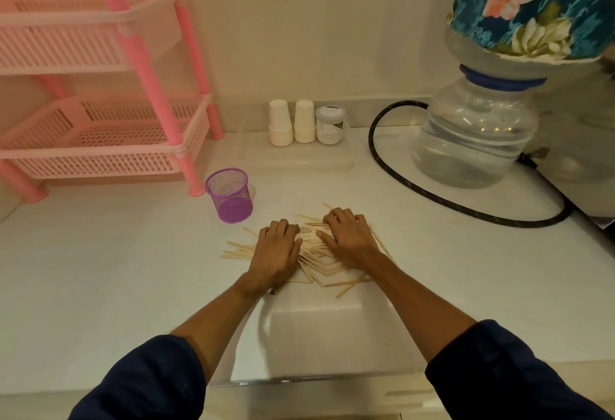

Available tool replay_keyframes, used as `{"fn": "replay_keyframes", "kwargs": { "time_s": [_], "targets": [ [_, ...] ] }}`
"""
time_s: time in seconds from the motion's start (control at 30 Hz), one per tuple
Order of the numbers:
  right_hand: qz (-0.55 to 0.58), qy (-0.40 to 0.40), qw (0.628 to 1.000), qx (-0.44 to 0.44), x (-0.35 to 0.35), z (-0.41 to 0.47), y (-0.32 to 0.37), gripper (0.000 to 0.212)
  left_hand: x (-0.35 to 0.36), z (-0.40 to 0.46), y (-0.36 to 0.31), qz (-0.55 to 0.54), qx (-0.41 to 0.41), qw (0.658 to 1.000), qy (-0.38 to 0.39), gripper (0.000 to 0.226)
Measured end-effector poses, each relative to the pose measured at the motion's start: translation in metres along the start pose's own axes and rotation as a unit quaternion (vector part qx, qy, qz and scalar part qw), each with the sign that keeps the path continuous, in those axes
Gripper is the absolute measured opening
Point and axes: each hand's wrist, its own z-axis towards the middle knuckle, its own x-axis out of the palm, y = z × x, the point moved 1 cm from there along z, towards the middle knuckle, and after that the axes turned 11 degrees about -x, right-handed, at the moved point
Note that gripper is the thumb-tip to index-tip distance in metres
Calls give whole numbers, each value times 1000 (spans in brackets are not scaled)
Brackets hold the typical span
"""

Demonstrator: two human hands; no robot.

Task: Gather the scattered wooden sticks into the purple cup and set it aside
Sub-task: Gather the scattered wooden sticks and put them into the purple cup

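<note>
Several pale wooden sticks [312, 253] lie in a loose pile on the white counter [116, 286]. My left hand [276, 253] rests palm down on the pile's left side, fingers together. My right hand [349, 240] presses on the right side, fingers spread over the sticks. A few sticks poke out to the left and near the front. The purple mesh cup [229, 195] stands upright and empty, behind and left of the pile, apart from both hands.
A pink plastic rack [100, 133] stands at the back left. Two stacks of white cups [293, 122] and a small jar [331, 125] sit by the wall. A water bottle [472, 133] and a black hose [432, 196] occupy the right.
</note>
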Motion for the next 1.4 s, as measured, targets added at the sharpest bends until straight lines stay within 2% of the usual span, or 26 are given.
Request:
{"fn": "replay_keyframes", "kwargs": {
  "time_s": [0.1,0.23,0.43,0.57,0.73,0.87,0.97,1.1,1.27,1.4],
  "targets": [
    [-12,-37,999,-29,0,0,0,29,1,4,-2,14,-5,1000,-15,23],
    [-37,-68,995,-60,-2,2,1,28,0,8,-1,0,-3,1000,-31,18],
    [-36,-137,988,-62,-11,11,-2,19,-8,15,-5,-23,-4,999,-42,37],
    [-65,-118,990,-39,-16,20,-5,27,-8,20,-3,3,0,1000,-16,61],
    [-31,-24,999,-34,-17,34,-11,33,-10,32,-2,1,8,1000,24,79],
    [-17,-26,999,-31,-19,38,-14,29,-12,38,-2,5,24,997,73,69],
    [-11,-2,999,-36,-17,40,-15,30,-12,38,-4,34,63,992,103,71],
    [-5,21,999,-33,-8,38,-14,29,-9,31,-6,-11,91,992,85,49],
    [-26,-15,998,-59,-1,28,-14,35,-6,26,-15,-50,93,992,68,22],
    [-42,-29,996,-71,-7,27,-15,35,-6,28,-18,-36,95,993,58,16]
  ]
}}
